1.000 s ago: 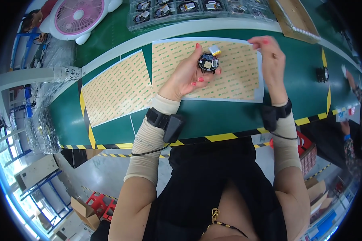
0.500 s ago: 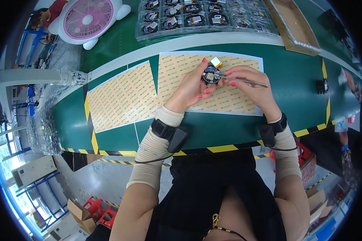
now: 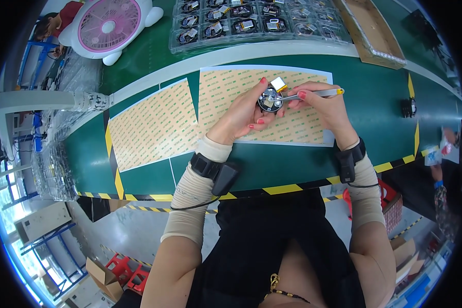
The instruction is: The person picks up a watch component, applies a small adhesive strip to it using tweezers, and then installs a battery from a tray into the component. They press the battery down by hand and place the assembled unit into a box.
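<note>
My left hand point(image 3: 243, 114) is closed around a round black electronic assembly point(image 3: 270, 99) with exposed circuitry facing up. A small silver battery point(image 3: 278, 83) with yellow tape sticks out at its upper edge. Between the thumb and fingers of my right hand point(image 3: 323, 105) are metal tweezers point(image 3: 313, 94), whose tips reach onto the circuitry. Both hands are held over a sheet of tan adhesive pads with green print point(image 3: 226, 84). A second such sheet point(image 3: 154, 126) lies to the left.
Clear plastic trays with several similar round assemblies point(image 3: 244, 25) stand at the back, beside an open cardboard box point(image 3: 372, 36). A pink and white fan point(image 3: 109, 25) is at the far left. A small black part point(image 3: 409, 108) lies at right, near another person's hand point(image 3: 450, 136).
The tweezers have turned in my right hand; their back end now points up and right, instead of down and right. My left hand keeps hold of the assembly.
</note>
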`<act>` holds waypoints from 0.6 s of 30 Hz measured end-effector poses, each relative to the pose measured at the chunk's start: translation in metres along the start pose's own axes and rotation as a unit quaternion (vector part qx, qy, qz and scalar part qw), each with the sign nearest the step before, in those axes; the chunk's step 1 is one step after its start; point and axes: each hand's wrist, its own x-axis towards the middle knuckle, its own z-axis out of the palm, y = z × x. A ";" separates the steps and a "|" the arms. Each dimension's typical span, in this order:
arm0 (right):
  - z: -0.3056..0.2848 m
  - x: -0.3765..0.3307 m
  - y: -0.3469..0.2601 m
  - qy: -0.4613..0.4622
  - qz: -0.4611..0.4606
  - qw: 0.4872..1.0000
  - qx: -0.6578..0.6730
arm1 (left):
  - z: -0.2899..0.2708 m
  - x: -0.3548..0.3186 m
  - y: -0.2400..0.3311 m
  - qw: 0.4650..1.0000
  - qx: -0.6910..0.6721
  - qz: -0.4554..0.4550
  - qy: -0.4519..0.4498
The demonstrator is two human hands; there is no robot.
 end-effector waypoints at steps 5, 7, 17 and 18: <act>0.003 0.000 0.003 0.034 0.024 0.999 0.021 | -0.002 0.001 -0.002 1.000 -0.008 0.008 0.009; 0.004 0.002 0.004 0.036 0.008 0.999 0.011 | -0.004 0.002 -0.003 1.000 -0.015 0.017 0.016; -0.010 0.002 -0.007 0.096 -0.012 0.984 0.152 | -0.008 0.006 -0.008 0.999 -0.034 0.024 0.001; -0.019 0.008 -0.009 0.142 -0.069 0.965 0.208 | -0.010 0.003 -0.008 0.999 -0.033 0.022 0.021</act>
